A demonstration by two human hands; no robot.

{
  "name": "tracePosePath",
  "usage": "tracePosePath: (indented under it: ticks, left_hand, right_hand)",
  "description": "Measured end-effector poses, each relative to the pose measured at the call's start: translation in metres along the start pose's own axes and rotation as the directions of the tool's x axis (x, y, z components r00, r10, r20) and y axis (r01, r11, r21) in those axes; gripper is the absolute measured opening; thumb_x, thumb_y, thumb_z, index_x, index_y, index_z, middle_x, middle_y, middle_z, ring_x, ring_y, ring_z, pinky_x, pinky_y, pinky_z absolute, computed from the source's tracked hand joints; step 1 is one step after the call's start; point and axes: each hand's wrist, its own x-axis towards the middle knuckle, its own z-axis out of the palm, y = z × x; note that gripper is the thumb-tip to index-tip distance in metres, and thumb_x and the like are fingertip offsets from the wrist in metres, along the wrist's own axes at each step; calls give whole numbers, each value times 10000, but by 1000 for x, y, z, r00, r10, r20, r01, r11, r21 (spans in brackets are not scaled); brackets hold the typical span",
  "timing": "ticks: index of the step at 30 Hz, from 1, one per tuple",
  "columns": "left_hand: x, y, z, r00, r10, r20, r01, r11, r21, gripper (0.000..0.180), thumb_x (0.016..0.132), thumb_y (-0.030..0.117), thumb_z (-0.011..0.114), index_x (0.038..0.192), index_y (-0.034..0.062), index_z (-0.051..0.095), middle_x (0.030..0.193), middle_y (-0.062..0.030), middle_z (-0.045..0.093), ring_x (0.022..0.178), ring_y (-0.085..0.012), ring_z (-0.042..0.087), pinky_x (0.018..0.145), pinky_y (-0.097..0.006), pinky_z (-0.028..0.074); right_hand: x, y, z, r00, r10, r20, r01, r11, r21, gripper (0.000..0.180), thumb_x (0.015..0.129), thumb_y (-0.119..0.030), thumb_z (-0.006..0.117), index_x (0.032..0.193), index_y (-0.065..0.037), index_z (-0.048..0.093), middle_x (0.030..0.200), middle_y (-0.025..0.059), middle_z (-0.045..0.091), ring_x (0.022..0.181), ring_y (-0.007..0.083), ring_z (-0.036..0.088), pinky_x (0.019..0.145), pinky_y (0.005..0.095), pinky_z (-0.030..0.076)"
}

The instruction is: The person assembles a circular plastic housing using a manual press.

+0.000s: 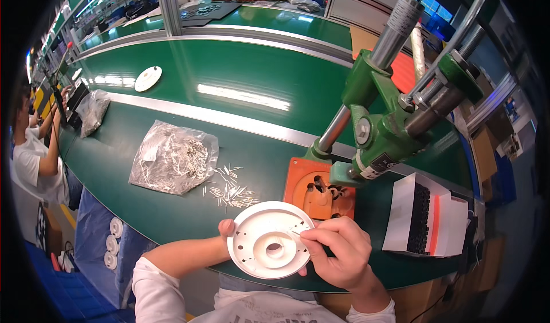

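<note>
In front of me a round white plastic disc [246, 228] with a raised central ring and small holes is tilted towards me. My left hand [226, 229] grips it from the left and below; its thumb shows at the rim and most of its fingers are hidden underneath. With thumb and forefinger my right hand [342, 252] pinches a thin metal pin [296, 233] over the disc's upper right part. Whether the pin sits in a hole I cannot tell. Beyond the disc lies a loose heap of metal pins [234, 195], beside a clear plastic bag [172, 158] full of them.
A green hand press [372, 134] with an orange base [295, 185] stands right of centre. Right of it is a white box [400, 220] of black parts. Another white disc [148, 79] lies on the green conveyor belt [229, 65]. A co-worker [40, 162] sits at the left.
</note>
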Motion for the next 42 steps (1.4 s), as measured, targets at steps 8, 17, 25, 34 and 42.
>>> tracePosePath:
  ticks: [8, 17, 25, 34, 42]
  left_hand:
    - [-6, -4, -4, 991, 99, 95, -96, 995, -42, 1516, 542, 854, 859, 1638, 9, 240, 1559, -261, 463, 1408, -492, 491, 1188, -527, 410]
    - [-25, -24, -41, 997, 8, -74, -7, 1000, 15, 1428, 610, 835, 830, 1634, 23, 254, 1542, -278, 470, 1375, -513, 519, 1165, -548, 436]
    - [-23, -15, -23, 963, -124, -239, 152, 983, 103, 1405, 625, 843, 806, 1633, 30, 261, 1557, -284, 448, 1374, -506, 526, 1168, -548, 439]
    - [-21, -15, 1, 999, -41, 1, 41, 998, 53, 1322, 710, 780, 806, 1645, 24, 257, 1532, -255, 496, 1387, -388, 552, 1164, -485, 448]
    - [-35, -14, 4, 999, -12, 39, 10, 999, 34, 1351, 684, 774, 822, 1642, 11, 251, 1513, -267, 507, 1365, -385, 566, 1149, -481, 461]
  right_hand:
    - [-4, 1, 1, 999, -33, -6, 33, 997, -72, 228, 747, -5, 869, 951, -26, 770, 849, 62, 656, 686, 231, 663, 568, 338, 523]
    - [-3, 1, -4, 989, -107, 102, 123, 978, -166, 314, 716, -67, 862, 1012, -37, 763, 895, 63, 663, 719, 224, 673, 582, 325, 534]
    - [2, 8, -22, 961, -56, 271, 84, 992, -92, 299, 682, 17, 836, 973, -41, 799, 860, 54, 675, 689, 204, 670, 571, 320, 539]
    - [10, 5, -29, 889, 18, 458, 15, 998, -68, 367, 737, -41, 826, 1102, -55, 793, 904, 54, 659, 753, 222, 691, 633, 330, 559]
    - [37, 11, 7, 927, 276, 256, -297, 954, 48, 184, 881, 46, 758, 1062, 12, 772, 857, 87, 702, 638, 154, 626, 567, 288, 492]
